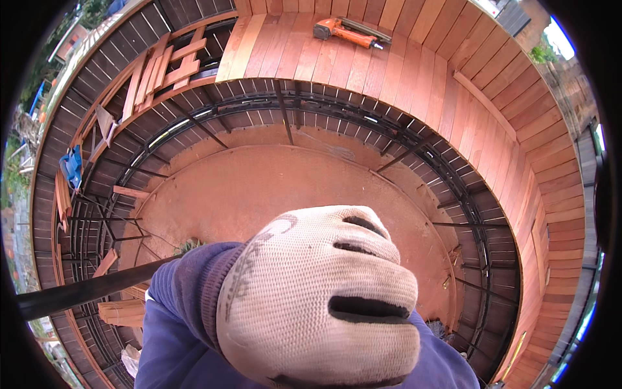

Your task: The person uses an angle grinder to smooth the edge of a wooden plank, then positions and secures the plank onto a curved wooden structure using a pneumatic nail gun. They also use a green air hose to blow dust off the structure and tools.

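A pale knitted glove with dark coating between the fingers covers my left hand (pixel 317 292), which is raised close in front of me. Its arm, in a blue-purple sleeve (pixel 178 285), bends in from the left, and the back of the hand faces up. The fingers curl over and away, so whatever lies inside them is hidden. Behind that sleeve, a black bar (pixel 97 285) runs out to the left edge; I cannot tell whether it touches the arm. My right hand is out of sight, though more blue-purple clothing (pixel 440 353) shows at the lower right.
Reddish planks (pixel 363 65) form a curved bench and backrest at the far side and right. An orange power tool (pixel 343 32) lies on them. Loose boards (pixel 162 71) rest on the bare frame at left, near a blue tool (pixel 71 168). Black metal struts (pixel 285 113) ring the reddish ground (pixel 259 181).
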### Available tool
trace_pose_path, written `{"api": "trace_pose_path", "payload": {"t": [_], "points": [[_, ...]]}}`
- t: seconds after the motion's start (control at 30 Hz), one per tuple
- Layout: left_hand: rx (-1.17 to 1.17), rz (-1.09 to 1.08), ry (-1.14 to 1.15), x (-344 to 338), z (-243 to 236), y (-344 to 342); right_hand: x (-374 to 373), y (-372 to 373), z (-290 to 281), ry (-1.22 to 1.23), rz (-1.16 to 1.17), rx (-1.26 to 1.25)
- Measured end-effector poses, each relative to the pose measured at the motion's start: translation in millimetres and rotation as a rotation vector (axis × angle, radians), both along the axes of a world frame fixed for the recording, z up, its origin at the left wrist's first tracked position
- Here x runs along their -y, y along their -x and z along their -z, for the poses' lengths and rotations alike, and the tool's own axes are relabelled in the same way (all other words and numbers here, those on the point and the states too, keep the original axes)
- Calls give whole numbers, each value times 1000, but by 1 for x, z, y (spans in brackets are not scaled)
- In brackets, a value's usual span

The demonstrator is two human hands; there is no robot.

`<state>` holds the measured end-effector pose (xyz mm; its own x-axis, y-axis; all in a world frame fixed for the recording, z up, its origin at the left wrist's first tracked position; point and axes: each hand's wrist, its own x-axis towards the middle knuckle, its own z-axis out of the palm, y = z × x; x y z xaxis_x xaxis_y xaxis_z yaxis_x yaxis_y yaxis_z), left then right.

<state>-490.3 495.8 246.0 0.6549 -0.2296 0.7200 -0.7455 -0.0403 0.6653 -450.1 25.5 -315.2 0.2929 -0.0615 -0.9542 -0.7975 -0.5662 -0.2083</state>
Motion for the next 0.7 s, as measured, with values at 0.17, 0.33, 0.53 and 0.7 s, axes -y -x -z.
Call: {"api": "trace_pose_path", "payload": {"t": [0.17,0.33,0.53,0.7], "points": [[-121,-62,-98,11,0,-26,18,-33,26,-35,50,-19],[-291,-170,-151,21,21,-42,-15,-65,11,-140,107,-4],[-694,-653,-901,24,82,-60,-67,-98,-16,-170,-33,19],[-846,-443,-1203,28,79,-61,-89,-120,-1,-153,-111,-27]]}}
